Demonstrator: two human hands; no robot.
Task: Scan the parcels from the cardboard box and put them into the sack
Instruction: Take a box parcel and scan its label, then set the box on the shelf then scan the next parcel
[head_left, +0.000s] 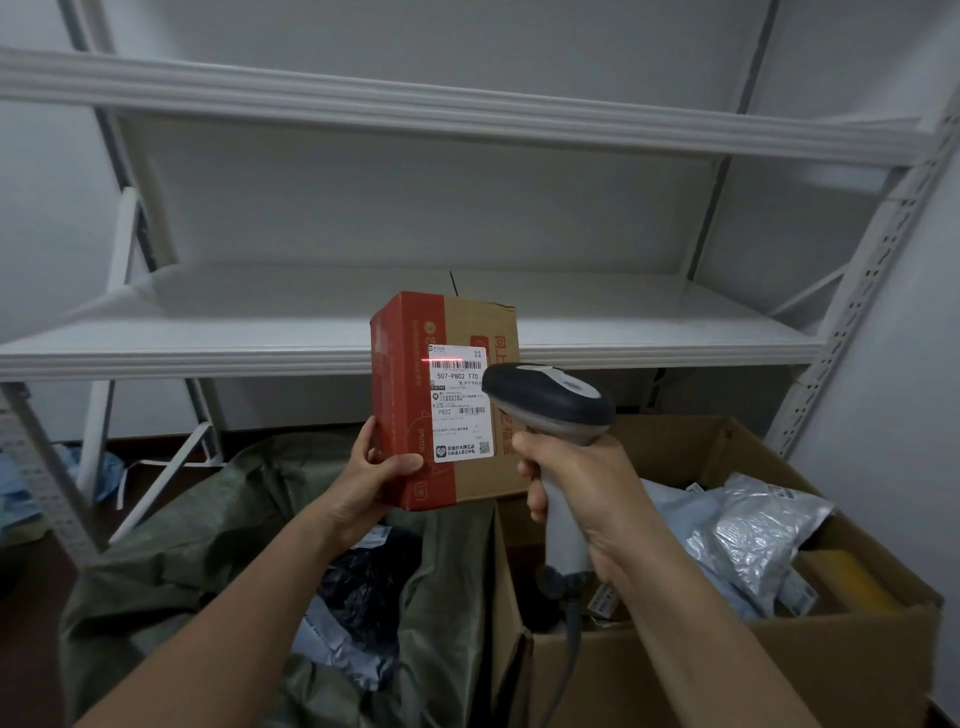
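Observation:
My left hand (371, 475) grips the lower left corner of a red and brown parcel box (410, 405) and holds it upright in front of the shelf. Its white shipping label (460, 402) faces me, and a red laser line crosses the top barcode. My right hand (576, 486) grips the handle of a grey barcode scanner (548, 397), whose head points at the label from the right. Below the left arm lies the open green sack (197, 545) with dark and grey parcels inside. At lower right stands the open cardboard box (841, 670), holding silver and grey mailer bags (743, 530).
A white metal shelf rack (467, 322) fills the wall ahead, its boards bare. Its perforated upright (852, 301) rises at the right, close behind the cardboard box. Blue plastic bags (31, 493) lie on the floor at far left. The scanner's cable (569, 654) hangs down into the cardboard box.

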